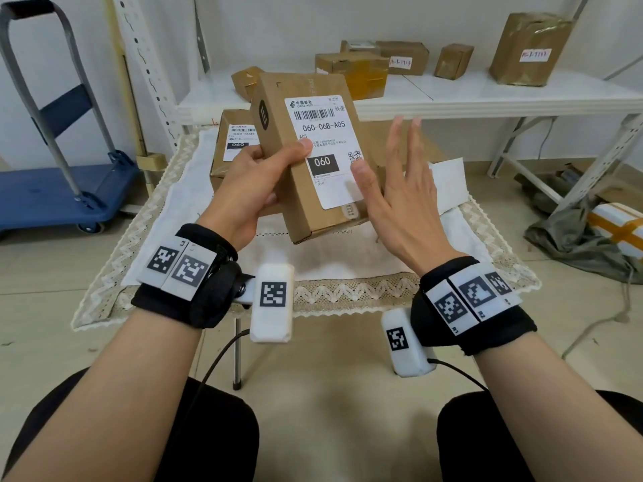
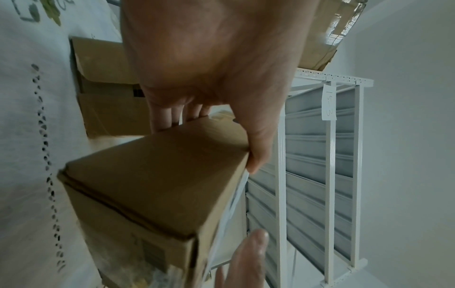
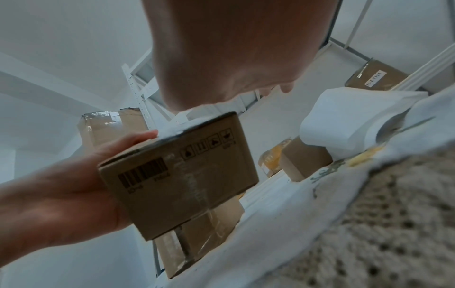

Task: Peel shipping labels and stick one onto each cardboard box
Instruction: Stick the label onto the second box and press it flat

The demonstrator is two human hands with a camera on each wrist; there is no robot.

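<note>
My left hand grips a flat cardboard box above the small table, thumb on its top face, fingers under it. A white shipping label reading 060-06B-A05 is stuck on that face. My right hand is open with fingers spread upward, its thumb pressing the label's lower right edge. The left wrist view shows the box's side with my left thumb along its edge. In the right wrist view the box shows a printed barcode. A second labelled box stands behind my left hand.
A lace-edged white cloth covers the small table. White label backing paper lies at its right. Several taped boxes sit on a white shelf behind. A blue hand cart stands left, a bundle on the floor right.
</note>
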